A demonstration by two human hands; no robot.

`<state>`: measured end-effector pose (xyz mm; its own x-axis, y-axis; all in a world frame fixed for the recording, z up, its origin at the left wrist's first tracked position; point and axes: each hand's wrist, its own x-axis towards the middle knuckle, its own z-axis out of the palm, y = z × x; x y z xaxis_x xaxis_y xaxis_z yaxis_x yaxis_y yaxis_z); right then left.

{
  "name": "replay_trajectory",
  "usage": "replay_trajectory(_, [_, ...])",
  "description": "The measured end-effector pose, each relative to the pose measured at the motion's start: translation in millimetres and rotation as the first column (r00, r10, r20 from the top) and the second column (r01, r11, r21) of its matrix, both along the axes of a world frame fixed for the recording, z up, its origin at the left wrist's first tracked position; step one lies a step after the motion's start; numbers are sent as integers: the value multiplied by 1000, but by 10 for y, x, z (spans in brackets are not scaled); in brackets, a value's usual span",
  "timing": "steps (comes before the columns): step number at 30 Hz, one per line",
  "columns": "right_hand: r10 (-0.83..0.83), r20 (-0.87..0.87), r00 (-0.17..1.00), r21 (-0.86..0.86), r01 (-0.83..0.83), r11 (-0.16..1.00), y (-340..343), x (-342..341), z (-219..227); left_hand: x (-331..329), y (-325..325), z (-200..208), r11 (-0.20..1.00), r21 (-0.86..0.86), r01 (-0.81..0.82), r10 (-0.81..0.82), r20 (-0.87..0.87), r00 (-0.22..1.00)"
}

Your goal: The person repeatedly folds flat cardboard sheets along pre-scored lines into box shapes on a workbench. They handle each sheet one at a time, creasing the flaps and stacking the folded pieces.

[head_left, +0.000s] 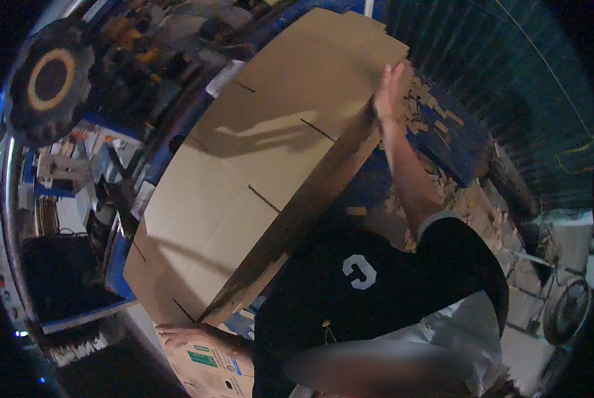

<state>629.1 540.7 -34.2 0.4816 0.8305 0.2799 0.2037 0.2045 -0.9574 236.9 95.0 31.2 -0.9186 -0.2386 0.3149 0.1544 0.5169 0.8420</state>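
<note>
A large brown cardboard sheet (224,179) with dark slits along its long sides lies slantwise before me, from lower left to upper right. Its near long side drops in a shaded band; I cannot tell whether that is a bent flap or several layers. At the far right end my right hand (390,86) holds the edge, fingers extended along it and pressed against the board. My left hand (201,337) grips the near lower end, fingers along the edge. Beneath that hand sits a printed cardboard piece (211,371) with green and blue marks. Hand-shaped shadows fall across the sheet.
Machinery with a dark round handwheel (48,83) stands at the left, above a black panel (55,272). Cardboard scraps (430,109) litter a blue surface (453,149) and the floor at the right. A fan (569,308) stands far right, below a dark green corrugated wall (529,66).
</note>
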Motion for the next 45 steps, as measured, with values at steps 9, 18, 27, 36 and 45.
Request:
replay_trajectory(9, [29,146,989,3,-29,1000,313,134,46,11,-5,199,979,188,-74,83,-38,996])
replay_trajectory(18, [350,68,934,526,-332,783,646,260,758,12,-398,128,979,103,-176,194,-209,959])
replay_trajectory(27, [436,12,900,436,-397,808,-614,-306,1624,-398,-564,152,15,984,177,-504,-146,852])
replay_trajectory(36, [183,982,-50,-86,-976,198,-1828,-757,836,243,-278,175,915,233,328,-350,58,935])
replay_trajectory(45, [22,984,-176,-177,-959,221,-1800,-958,761,423,305,178,47,-764,643,-946,172,273])
